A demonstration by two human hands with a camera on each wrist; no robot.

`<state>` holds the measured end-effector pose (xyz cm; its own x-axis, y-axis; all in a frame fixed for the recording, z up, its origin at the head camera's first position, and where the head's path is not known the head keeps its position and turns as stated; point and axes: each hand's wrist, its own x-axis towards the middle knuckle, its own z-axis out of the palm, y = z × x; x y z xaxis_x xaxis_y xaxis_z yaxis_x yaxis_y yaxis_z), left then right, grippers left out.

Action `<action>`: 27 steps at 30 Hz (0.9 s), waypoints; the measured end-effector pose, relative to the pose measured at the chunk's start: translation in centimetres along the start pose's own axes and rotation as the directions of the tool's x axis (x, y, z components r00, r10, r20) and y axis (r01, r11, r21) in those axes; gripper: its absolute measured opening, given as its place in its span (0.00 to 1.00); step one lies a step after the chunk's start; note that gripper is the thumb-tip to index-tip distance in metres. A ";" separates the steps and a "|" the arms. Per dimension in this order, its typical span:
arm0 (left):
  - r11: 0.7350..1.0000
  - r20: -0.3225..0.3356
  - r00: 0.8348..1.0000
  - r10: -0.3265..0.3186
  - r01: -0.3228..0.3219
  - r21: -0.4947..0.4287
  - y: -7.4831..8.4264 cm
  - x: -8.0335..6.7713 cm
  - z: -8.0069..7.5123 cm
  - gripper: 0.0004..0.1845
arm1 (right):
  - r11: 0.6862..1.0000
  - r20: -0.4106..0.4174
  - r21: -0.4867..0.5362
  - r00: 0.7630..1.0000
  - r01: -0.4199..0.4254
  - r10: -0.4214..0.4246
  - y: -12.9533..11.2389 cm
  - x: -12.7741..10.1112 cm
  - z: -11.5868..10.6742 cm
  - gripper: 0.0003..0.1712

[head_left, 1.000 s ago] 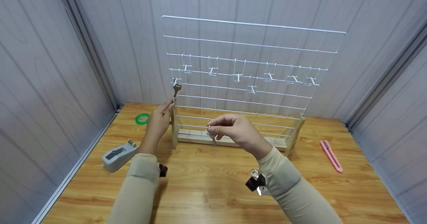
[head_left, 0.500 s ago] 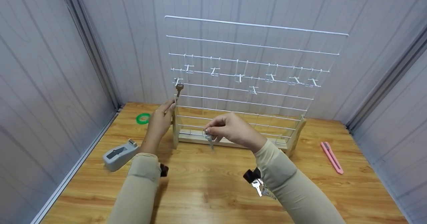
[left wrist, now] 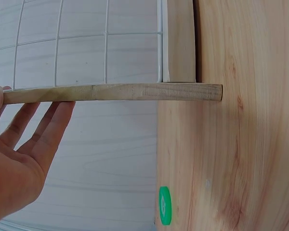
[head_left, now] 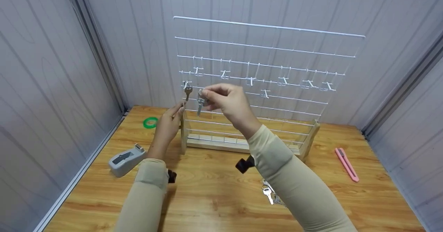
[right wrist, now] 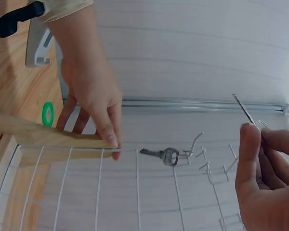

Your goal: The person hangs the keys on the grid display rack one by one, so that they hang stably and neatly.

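Observation:
A white wire grid rack [head_left: 270, 27] stands upright on wooden feet, with several white hooks across its middle rows. My left hand [head_left: 168, 124] grips the rack's left wooden post [left wrist: 149, 91], thumb on one face and fingers on the other. On the leftmost lower hook hangs a key [right wrist: 163, 155], just above that hand. Between thumb and fingertips, my right hand [head_left: 230, 100] pinches a second key [head_left: 199, 107], which dangles in front of the grid, right of the hanging one. In the right wrist view its thin blade [right wrist: 243, 109] sticks out past the thumb.
Several loose keys [head_left: 267, 192] lie on the wooden table by my right forearm. A grey tape dispenser [head_left: 126, 161] and a green tape roll [head_left: 150, 122] are at left. At right lies a pink box cutter [head_left: 347, 164]. Panel walls enclose the table.
My right hand has risen with its key from the rack's base to near hook height, moving slightly left. The left hand keeps its grip on the post.

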<state>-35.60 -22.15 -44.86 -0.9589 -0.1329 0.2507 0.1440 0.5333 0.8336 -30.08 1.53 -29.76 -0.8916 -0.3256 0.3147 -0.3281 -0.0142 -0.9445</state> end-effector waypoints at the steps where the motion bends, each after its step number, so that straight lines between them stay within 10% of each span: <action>1: 1.000 0.000 1.000 0.001 -0.001 0.001 0.1 0.0 0.0 0.26 | 1.000 -0.019 -0.004 1.000 0.012 -0.012 -0.3 0.3 0.3 0.11; 16: 0.999 -0.002 1.000 0.006 -0.006 -0.031 0.3 -0.1 0.7 0.26 | 0.930 -0.214 -0.343 0.953 0.133 -0.216 -1.1 3.1 2.3 0.11; 23: 0.999 0.005 1.000 -0.006 0.007 -0.042 0.3 -0.1 0.8 0.27 | 0.825 -0.213 -0.549 0.931 0.136 -0.296 -0.6 3.7 2.6 0.11; 27: 0.998 0.012 1.000 -0.015 0.016 -0.054 0.2 -0.1 0.7 0.27 | 0.712 -0.191 -0.685 0.905 0.154 -0.381 -0.3 4.1 2.8 0.11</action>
<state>-35.60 -21.44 -45.02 -0.9638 -0.1312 0.2320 0.1417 0.4848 0.8630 -32.74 -2.43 -28.49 -0.7415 -0.1082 0.6622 -0.5850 0.5876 -0.5590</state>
